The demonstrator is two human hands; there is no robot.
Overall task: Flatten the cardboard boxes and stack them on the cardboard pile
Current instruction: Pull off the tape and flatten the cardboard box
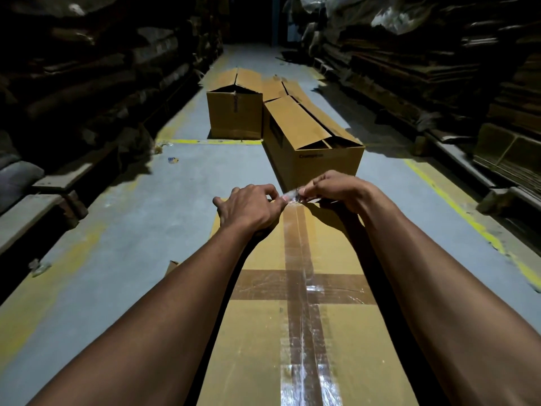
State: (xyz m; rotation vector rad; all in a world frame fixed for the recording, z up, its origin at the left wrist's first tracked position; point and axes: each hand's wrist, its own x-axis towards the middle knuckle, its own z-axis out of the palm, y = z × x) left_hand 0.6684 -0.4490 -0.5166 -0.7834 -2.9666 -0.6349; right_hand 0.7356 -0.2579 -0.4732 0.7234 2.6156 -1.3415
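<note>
Untaping stage: the right hand (330,190) pinched the tape end (291,197) off the sealed box (257,288) — left hand (248,208), fingers curled, braced beside it — a steady peel seemed next.

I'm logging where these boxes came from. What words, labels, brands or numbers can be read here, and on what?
Long open box, near end face: one dark printed word near the top edge, too blurred to read for certain.
Upright open box: a dark vertical mark on the front, too blurred to tell whether it is print.
Taped box under the hands: no print visible.
Yellow floor lines: plain paint, no text.
</note>
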